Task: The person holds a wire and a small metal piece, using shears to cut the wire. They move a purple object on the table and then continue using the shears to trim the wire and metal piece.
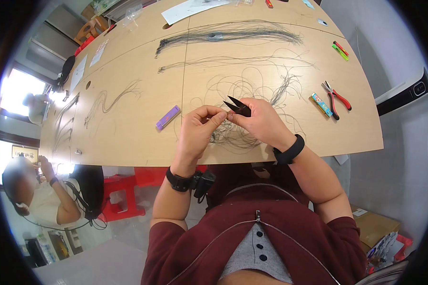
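Observation:
Both my hands meet above a loose tangle of thin dark line (pixel 238 137) near the table's front edge. My left hand (pixel 195 133) is closed in a pinch, thumb against forefinger; whatever lies between the tips is too small to make out. In my right hand (pixel 266 124) are black thread snips (pixel 242 109), tucked in the palm with their two pointed blades apart and aimed up and left. The right thumb and forefinger also pinch close by the left fingertips. Coils of line spread around and behind both hands.
A purple box (pixel 168 118) lies left of my hands. To the right are a small blue box (pixel 321 104) and red-and-black pliers (pixel 335 100). Farther back lie a thick bundle of line (pixel 233 36) and a thinner one (pixel 233 61). A person (pixel 47 190) sits at the left.

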Available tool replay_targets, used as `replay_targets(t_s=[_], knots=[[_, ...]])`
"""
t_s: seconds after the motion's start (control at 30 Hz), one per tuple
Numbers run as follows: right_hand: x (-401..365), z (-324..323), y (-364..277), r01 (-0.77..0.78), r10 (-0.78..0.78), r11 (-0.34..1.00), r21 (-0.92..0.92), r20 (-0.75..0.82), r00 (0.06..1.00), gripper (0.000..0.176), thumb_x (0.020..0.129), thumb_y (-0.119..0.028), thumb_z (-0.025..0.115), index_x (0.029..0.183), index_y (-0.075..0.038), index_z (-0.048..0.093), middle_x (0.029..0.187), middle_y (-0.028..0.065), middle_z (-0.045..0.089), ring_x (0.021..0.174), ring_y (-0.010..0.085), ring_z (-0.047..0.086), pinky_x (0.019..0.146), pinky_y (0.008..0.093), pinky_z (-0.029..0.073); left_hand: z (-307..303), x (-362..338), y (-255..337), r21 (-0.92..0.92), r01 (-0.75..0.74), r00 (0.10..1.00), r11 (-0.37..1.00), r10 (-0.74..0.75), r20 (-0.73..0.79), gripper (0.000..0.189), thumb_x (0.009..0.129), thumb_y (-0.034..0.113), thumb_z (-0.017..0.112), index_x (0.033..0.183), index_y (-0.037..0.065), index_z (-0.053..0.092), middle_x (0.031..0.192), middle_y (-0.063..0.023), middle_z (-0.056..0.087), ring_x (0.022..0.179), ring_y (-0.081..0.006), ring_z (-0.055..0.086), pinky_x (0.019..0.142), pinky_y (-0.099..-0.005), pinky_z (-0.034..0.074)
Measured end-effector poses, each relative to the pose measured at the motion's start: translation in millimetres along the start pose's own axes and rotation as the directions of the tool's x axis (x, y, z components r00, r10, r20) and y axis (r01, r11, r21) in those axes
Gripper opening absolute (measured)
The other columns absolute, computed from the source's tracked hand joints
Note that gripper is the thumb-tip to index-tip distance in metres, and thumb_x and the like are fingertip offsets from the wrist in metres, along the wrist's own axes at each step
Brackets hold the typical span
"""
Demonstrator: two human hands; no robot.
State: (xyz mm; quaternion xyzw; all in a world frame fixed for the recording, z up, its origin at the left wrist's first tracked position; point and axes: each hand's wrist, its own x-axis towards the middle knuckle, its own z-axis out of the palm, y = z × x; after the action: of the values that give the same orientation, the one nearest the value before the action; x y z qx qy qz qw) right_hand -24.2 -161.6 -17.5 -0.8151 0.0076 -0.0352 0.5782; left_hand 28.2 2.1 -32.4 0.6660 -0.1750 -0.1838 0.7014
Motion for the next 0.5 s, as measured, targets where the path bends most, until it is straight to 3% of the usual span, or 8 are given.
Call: replay_targets(t_s=[0.1, 0.27, 0.37, 0.5], knots=[[0.4, 0.0, -0.1, 0.005, -0.006, 0.999, -0.033, -0.025, 1.000, 0.022, 0.077, -0.020, 0.061, 0.076, 0.001, 0.058, 0.054, 0.0102, 0.051, 0.049, 0.0185, 0.047, 0.048, 0.0305, 0.037, -2.1, -1.3, 0.7, 0.006, 0.047, 0.999, 0.999, -0.047, 0.019, 0.012, 0.081, 0.012, 0.063, 0.086, 0.001, 0.062, 0.074, 0.0015, 0.058, 0.066, -0.0046, 0.047, 0.061, -0.0182, 0.037], [-1.7, -1.0, -5.8, -0.020, 0.019, 1.000, -0.013, -0.076, 0.997, 0.023, 0.076, -0.021, 0.062, 0.075, 0.002, 0.057, 0.058, 0.0136, 0.052, 0.051, 0.0227, 0.049, 0.049, 0.0326, 0.038, 0.3, -1.4, 0.5, 0.001, 0.008, 1.000, 1.000, -0.008, -0.019, 0.012, 0.081, 0.011, 0.063, 0.086, 0.000, 0.063, 0.072, 0.0021, 0.058, 0.063, -0.0028, 0.046, 0.058, -0.0172, 0.037], [-2.0, -3.1, -8.9, -0.011, 0.004, 0.995, -0.100, -0.072, 0.997, 0.023, 0.076, -0.021, 0.062, 0.075, 0.002, 0.056, 0.060, 0.0149, 0.053, 0.053, 0.0250, 0.050, 0.050, 0.0335, 0.038, -0.3, -1.2, -0.7, 0.002, 0.001, 1.000, 1.000, 0.000, -0.019, 0.012, 0.081, 0.011, 0.063, 0.085, 0.000, 0.063, 0.071, 0.0026, 0.057, 0.062, -0.0018, 0.045, 0.056, -0.0167, 0.037], [-0.2, 0.4, 0.5, 0.028, -0.033, 0.999, -0.036, -0.129, 0.991, 0.024, 0.076, -0.021, 0.062, 0.075, 0.002, 0.056, 0.061, 0.0158, 0.053, 0.055, 0.0265, 0.050, 0.051, 0.0341, 0.039, 0.0, -0.9, -0.1, 0.011, 0.009, 1.000, 1.000, -0.009, -0.016, 0.012, 0.081, 0.011, 0.063, 0.085, 0.000, 0.063, 0.071, 0.0028, 0.057, 0.062, -0.0018, 0.045, 0.056, -0.0168, 0.037]])
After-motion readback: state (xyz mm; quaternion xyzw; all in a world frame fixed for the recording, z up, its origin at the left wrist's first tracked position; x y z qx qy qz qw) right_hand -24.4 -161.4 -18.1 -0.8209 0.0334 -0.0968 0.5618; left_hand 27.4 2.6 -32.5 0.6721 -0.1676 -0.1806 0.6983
